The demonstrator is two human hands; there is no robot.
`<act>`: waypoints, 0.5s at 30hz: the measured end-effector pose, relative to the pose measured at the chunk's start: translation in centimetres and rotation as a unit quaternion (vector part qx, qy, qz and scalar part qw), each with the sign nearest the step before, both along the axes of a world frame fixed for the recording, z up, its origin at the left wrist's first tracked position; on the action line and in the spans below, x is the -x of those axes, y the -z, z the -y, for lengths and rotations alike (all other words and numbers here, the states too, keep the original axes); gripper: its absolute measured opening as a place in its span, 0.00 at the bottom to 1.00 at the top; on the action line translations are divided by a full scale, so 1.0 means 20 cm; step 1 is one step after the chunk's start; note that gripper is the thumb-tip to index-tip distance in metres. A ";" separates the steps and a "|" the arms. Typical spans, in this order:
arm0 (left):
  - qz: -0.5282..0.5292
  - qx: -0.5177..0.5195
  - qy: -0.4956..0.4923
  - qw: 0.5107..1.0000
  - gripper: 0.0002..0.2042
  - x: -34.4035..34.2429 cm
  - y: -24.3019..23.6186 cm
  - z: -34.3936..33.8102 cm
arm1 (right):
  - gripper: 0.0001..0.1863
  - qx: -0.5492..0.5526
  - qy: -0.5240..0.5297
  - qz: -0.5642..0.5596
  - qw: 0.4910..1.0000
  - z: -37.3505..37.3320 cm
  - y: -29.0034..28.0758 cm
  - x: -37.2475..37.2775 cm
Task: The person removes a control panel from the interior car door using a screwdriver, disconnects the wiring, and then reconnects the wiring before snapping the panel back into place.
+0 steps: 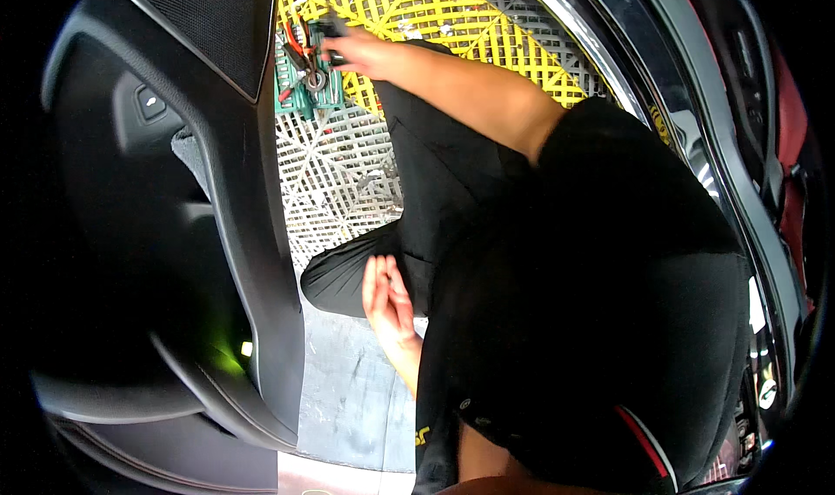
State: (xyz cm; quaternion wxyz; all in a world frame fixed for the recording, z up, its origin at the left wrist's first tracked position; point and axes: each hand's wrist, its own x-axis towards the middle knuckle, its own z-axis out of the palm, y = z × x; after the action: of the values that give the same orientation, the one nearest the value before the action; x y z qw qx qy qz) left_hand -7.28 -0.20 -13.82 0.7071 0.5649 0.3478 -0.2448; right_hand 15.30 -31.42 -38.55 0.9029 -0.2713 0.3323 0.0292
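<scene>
My right hand (364, 53) reaches out at the upper middle, over the edge of a green tool tray (287, 70). Its fingers are bent round a dark, blurred thing (332, 29) whose kind I cannot make out. Beside those fingers, a tool with orange-red handles (297, 38) and a round-headed metal tool (315, 81) lie in the tray. My left hand (389, 297) is by my bent knee, lower down, its fingers loosely stretched and nothing visible in them.
A dark car door panel (261, 234) with a speaker grille (209, 16) stands along the left. Yellow and white grating (335, 182) covers the floor, with scraps on it. The car's door sill (600, 43) curves along the right. A grey flat surface (348, 382) lies below my knee.
</scene>
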 end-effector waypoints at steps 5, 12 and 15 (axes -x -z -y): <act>0.011 0.037 0.077 0.996 0.18 -0.39 0.39 0.06 | 0.18 -0.011 -0.012 -0.037 0.999 0.31 -0.49 0.88; 0.104 -0.102 0.329 0.933 0.14 -0.80 0.25 0.32 | 0.13 0.153 -0.051 -0.088 0.983 0.26 -0.82 1.48; 0.358 -0.411 0.552 0.631 0.19 -0.71 0.05 0.22 | 0.17 0.523 0.048 -0.036 0.850 0.12 -0.93 1.43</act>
State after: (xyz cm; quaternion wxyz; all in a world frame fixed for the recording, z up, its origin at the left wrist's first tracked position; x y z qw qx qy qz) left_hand 6.88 -4.52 -14.90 0.2037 0.9267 -0.2446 -0.1997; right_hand -13.37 -33.88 -20.03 0.6155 -0.6855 0.3431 -0.1829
